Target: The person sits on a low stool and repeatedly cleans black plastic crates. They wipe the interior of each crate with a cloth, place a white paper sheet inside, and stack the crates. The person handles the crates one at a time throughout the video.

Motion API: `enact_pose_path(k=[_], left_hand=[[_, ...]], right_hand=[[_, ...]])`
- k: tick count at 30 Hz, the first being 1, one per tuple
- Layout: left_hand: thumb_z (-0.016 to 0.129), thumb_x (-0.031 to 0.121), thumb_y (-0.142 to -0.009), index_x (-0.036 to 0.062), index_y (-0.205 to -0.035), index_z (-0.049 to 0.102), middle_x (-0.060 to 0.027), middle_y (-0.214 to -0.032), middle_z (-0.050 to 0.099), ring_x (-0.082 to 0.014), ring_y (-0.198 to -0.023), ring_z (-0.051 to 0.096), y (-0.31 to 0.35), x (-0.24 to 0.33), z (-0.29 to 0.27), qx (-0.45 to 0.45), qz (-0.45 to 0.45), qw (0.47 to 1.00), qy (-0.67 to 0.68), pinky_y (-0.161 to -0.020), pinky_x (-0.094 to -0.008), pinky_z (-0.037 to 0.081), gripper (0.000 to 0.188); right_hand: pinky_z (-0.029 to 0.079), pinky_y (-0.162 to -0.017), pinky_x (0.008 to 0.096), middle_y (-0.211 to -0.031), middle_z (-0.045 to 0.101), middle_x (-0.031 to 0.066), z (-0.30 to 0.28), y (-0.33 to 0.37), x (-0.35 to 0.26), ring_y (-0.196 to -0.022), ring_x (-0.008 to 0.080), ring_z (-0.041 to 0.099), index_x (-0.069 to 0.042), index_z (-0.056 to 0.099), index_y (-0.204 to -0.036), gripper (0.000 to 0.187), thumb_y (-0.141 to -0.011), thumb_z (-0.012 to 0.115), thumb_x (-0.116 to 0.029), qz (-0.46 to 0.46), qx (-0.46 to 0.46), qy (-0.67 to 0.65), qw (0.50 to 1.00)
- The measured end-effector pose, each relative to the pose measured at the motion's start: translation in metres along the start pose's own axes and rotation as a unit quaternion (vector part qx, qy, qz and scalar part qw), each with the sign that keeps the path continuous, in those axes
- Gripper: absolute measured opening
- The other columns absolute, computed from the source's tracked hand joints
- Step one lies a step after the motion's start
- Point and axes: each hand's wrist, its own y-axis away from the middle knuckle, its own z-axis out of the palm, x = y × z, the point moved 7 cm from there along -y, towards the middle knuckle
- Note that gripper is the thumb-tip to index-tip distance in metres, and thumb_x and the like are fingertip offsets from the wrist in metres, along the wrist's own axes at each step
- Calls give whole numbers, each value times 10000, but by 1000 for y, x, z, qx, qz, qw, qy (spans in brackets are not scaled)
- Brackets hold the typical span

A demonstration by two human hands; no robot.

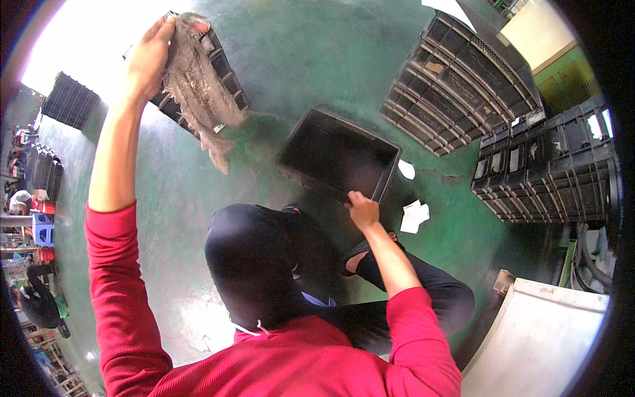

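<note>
My left hand (149,61) is raised at the upper left, its fingers closed on the top of a ragged grey cloth (198,83). The cloth hangs down in front of a stack of black crates (231,83), and a small white and green tag shows near its lower end. On the green floor before me lies a black plastic crate (334,152) with its hollow side up and a dark inside. My right hand (363,211) is closed over this crate's near rim, towards its right corner.
White papers (415,216) lie right of the crate. Tall stacks of black crates (456,86) stand at the far right, with more crates (536,172) nearer. A white panel (539,334) is at the lower right. Another crate stack (69,100) stands far left.
</note>
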Motion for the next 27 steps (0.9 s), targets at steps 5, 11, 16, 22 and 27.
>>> enact_pose_path(k=[5, 11, 16, 22, 27], left_hand=[[415, 206, -987, -18, -1273, 454, -114, -1170, 576, -160, -1027, 572, 12, 53, 52, -103, -26, 980, 168, -917, -294, 452, 365], [416, 139, -966, 14, -1145, 532, -108, -1017, 593, -208, -916, 590, 12, 74, 110, -129, -42, 955, 263, -814, -341, 500, 247], [381, 366, -981, 47, -1263, 508, -70, -1223, 560, -174, -1084, 551, 32, 10, 160, -223, 3, 974, 50, -941, -330, 436, 444], [465, 325, -948, 65, -1260, 471, -193, -1252, 499, -303, -1144, 513, 121, -201, 236, -412, 52, 891, -186, -950, -370, 422, 407], [436, 304, -959, 14, -1390, 305, -262, -1328, 406, -407, -1243, 387, 135, -352, 261, -299, -94, 924, -219, -1039, -418, 328, 536]], right_hand=[[506, -716, 419, -941, 600, 73, 38, 21, 4, -871, 297, 626, -99, 540, -967, 319, -744, 712, -249, 76, -108, -60, 989], [477, -865, 392, -1176, 560, 117, -8, -12, 29, -1033, 278, 583, -75, 558, -1170, 520, -767, 713, -365, 69, -102, -272, 954], [545, -785, 416, -1221, 551, 92, -12, -10, 49, -1017, 239, 614, -22, 503, -1240, 579, -864, 610, -449, 385, -179, -765, 485], [516, -835, 438, -1261, 495, 128, -27, -32, 82, -1046, 327, 582, -78, 520, -1231, 446, -820, 654, -184, 316, -105, -333, 882], [335, -1062, 438, -1447, 202, 271, 38, -46, 63, -1310, 452, 289, -10, 285, -1393, 676, -811, 617, -99, 232, -56, -132, 962]])
